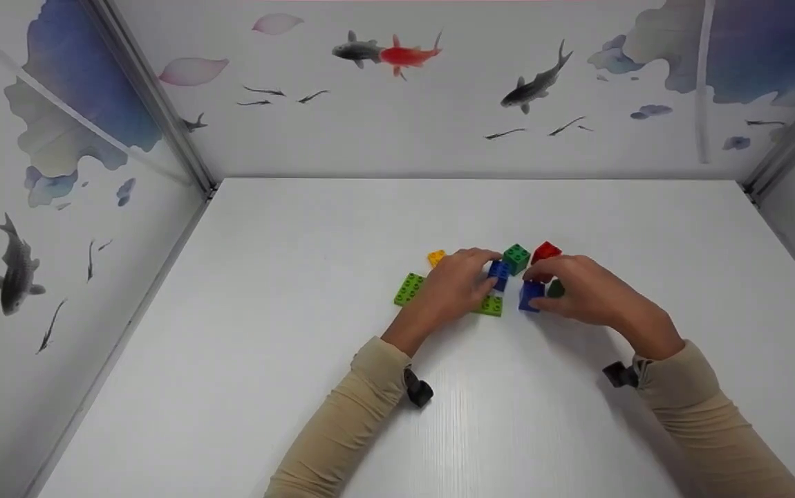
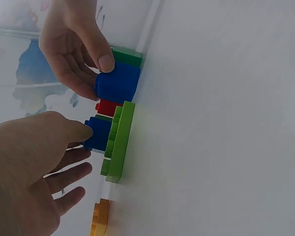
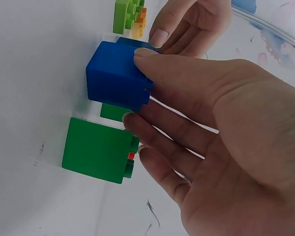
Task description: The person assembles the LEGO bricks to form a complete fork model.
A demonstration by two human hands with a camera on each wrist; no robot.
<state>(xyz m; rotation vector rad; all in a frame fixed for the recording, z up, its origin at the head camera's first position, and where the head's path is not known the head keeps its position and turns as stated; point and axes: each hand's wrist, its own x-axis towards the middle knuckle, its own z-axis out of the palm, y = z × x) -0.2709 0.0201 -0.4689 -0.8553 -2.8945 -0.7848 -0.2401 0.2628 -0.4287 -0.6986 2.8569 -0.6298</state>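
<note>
Left hand [image 1: 449,282] pinches a small blue block [image 1: 499,275] at a light-green plate [image 1: 491,306]; cannot tell if seated. Right hand [image 1: 581,289] grips a larger blue block [image 1: 530,297] between thumb and fingers, just right of the plate. Green block [image 1: 516,259] and red block [image 1: 546,252] lie just beyond; yellow block [image 1: 436,258] past the left hand, all on a white table [image 1: 342,228].

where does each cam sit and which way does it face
Head: worn on the head, facing forward and down over the white table; left hand, right hand and sleeves show.
Left wrist: worn there, looking past the left hand at the lime plate; both hands show.
Right wrist: worn there, looking past the right hand at the blue brick it holds; both hands show.
Both wrist views share that blue brick.
</note>
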